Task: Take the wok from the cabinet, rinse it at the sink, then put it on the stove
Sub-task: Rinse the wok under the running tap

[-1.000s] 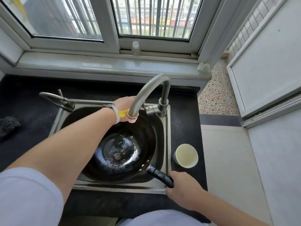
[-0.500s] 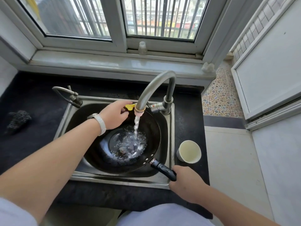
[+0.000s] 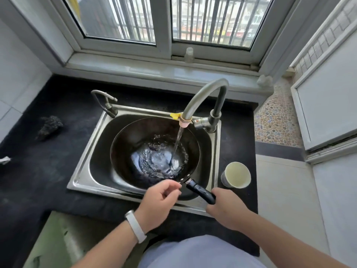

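Daylight pours in through the window (image 3: 168, 22) at twelve o'clock and is the only light I can make out. The panes are washed out and hazy, so the street beyond the bars looks pale and soft. The sill (image 3: 154, 71) below carries a dull sheen. The dark counter (image 3: 48, 151) at nine o'clock soaks up light and shows little detail. Bright glints break off the water (image 3: 160, 161) pooled in the wok (image 3: 127, 144), and the sink (image 3: 81, 182) rim shines. My left hand (image 3: 158, 202) is slightly smeared at the fingers; my right hand (image 3: 224, 207) looks sharper. The wide lens bends the window frame and the white panel (image 3: 328, 93) at three o'clock outward. Shadows are soft everywhere.
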`<state>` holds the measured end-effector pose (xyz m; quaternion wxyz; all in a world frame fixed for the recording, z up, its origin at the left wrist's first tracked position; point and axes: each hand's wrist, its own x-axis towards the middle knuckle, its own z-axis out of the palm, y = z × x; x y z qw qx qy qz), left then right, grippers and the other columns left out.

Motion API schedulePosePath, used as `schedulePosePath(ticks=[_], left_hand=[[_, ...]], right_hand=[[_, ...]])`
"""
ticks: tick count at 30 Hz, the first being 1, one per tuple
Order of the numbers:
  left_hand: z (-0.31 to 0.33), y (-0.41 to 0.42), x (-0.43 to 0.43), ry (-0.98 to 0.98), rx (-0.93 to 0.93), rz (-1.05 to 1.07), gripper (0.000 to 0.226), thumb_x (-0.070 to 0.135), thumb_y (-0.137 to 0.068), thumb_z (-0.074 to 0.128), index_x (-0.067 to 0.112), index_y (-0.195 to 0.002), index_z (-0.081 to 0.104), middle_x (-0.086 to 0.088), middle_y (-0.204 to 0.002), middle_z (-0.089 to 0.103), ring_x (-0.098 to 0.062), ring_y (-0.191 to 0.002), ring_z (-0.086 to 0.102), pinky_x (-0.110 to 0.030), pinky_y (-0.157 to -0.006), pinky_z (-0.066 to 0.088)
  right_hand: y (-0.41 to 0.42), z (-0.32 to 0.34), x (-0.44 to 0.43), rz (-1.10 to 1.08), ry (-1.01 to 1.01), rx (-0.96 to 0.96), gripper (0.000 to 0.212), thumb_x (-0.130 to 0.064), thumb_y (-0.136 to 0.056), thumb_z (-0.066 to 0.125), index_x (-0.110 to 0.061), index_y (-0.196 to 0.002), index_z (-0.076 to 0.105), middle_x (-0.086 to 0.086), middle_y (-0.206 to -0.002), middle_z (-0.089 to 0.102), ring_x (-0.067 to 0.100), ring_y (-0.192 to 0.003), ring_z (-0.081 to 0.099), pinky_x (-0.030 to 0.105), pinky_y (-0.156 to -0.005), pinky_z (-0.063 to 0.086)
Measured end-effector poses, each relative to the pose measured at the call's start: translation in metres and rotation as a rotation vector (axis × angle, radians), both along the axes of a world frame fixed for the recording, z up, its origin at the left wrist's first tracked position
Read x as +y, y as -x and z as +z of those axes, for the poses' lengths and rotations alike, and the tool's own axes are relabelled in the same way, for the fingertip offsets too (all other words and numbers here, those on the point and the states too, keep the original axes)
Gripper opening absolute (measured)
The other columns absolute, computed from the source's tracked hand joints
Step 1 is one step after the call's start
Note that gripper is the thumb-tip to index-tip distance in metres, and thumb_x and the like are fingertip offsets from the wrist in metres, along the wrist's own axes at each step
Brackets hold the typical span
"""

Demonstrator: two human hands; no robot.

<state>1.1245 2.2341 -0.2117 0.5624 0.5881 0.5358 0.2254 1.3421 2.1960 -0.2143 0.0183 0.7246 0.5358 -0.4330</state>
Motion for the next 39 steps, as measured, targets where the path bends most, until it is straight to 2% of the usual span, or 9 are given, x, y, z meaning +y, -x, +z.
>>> schedulePosePath(ticks=[5,10,12,14,17,21,29,34,39], left_hand=[[-0.039,-0.02,-0.017,0.179,-0.036,0.052,0.013,0.022,-0.087,0.059,0.02,-0.08,0.07,-0.007,-0.072,0.069,-0.015,-0.067,0.063,-0.035,-0.066,0.053],[-0.047,-0.041,-0.015,0.496,-0.072,0.104,0.03,0.038,-0.094,0.057,0.009,-0.099,0.061,-0.002,-0.082,0.068,-0.014,-0.062,0.062,-0.024,-0.052,0.045],[-0.046,-0.047,-0.012,0.543,-0.127,0.154,0.028,0.039,-0.092,0.06,0.012,-0.097,0.057,-0.003,-0.084,0.069,-0.015,-0.065,0.063,-0.028,-0.054,0.05],[-0.043,-0.051,-0.008,0.569,-0.204,0.206,0.031,0.038,-0.085,0.067,0.012,-0.099,0.057,-0.005,-0.086,0.069,-0.019,-0.072,0.066,-0.044,-0.067,0.057],[-0.039,-0.052,-0.006,0.58,-0.288,0.263,0.037,0.034,-0.077,0.071,0.01,-0.101,0.056,-0.007,-0.087,0.071,-0.024,-0.075,0.067,-0.043,-0.069,0.052],[-0.036,-0.051,-0.009,0.532,-0.317,0.296,0.018,0.021,-0.089,0.067,0.011,-0.098,0.056,-0.003,-0.082,0.069,-0.019,-0.068,0.064,-0.028,-0.057,0.046],[-0.032,-0.04,-0.012,0.42,-0.344,0.354,0.014,0.017,-0.09,0.068,0.011,-0.097,0.058,-0.004,-0.079,0.063,-0.014,-0.06,0.058,-0.023,-0.054,0.046],[-0.032,-0.033,-0.015,0.407,-0.397,0.395,0.013,0.014,-0.088,0.07,0.017,-0.095,0.06,-0.005,-0.081,0.066,-0.022,-0.074,0.061,-0.039,-0.073,0.049],[-0.032,-0.023,-0.019,0.369,-0.397,0.379,0.022,0.016,-0.084,0.074,0.01,-0.102,0.061,-0.008,-0.083,0.066,-0.022,-0.073,0.062,-0.044,-0.076,0.053]], right_hand=[[0.007,0.001,0.0,0.005,-0.039,-0.045,0.017,-0.027,-0.08,0.062,-0.027,-0.07,0.048,-0.005,-0.069,0.056,0.014,-0.06,0.054,0.025,-0.051,0.039],[0.013,-0.001,-0.004,-0.009,-0.08,-0.042,0.01,-0.028,-0.079,0.063,-0.02,-0.079,0.058,-0.002,-0.071,0.061,0.02,-0.066,0.061,0.034,-0.06,0.05],[0.015,0.0,-0.006,-0.016,-0.092,-0.024,0.013,-0.03,-0.079,0.063,-0.017,-0.083,0.061,0.0,-0.072,0.063,0.022,-0.067,0.062,0.038,-0.064,0.053],[0.018,0.0,-0.007,-0.016,-0.103,-0.014,0.016,-0.031,-0.079,0.063,-0.016,-0.083,0.062,0.001,-0.072,0.063,0.023,-0.067,0.063,0.04,-0.065,0.054],[0.021,0.002,-0.008,-0.019,-0.122,-0.002,0.011,-0.029,-0.079,0.062,-0.017,-0.08,0.06,0.0,-0.069,0.061,0.021,-0.062,0.059,0.036,-0.059,0.05],[0.026,0.005,-0.009,-0.019,-0.146,0.009,0.012,-0.028,-0.08,0.062,-0.018,-0.075,0.056,-0.002,-0.064,0.056,0.016,-0.057,0.051,0.029,-0.054,0.04],[0.036,0.011,-0.006,-0.042,-0.161,0.083,0.011,-0.025,-0.079,0.064,-0.017,-0.077,0.058,-0.003,-0.062,0.053,0.012,-0.053,0.046,0.025,-0.05,0.036],[0.044,0.012,-0.007,-0.087,-0.136,0.125,0.015,-0.025,-0.078,0.064,-0.011,-0.083,0.064,0.0,-0.062,0.055,0.016,-0.054,0.048,0.031,-0.053,0.041],[0.053,0.017,-0.01,-0.151,-0.048,0.216,0.01,-0.019,-0.08,0.064,-0.011,-0.087,0.063,0.003,-0.059,0.055,0.016,-0.045,0.051,0.029,-0.047,0.046]])
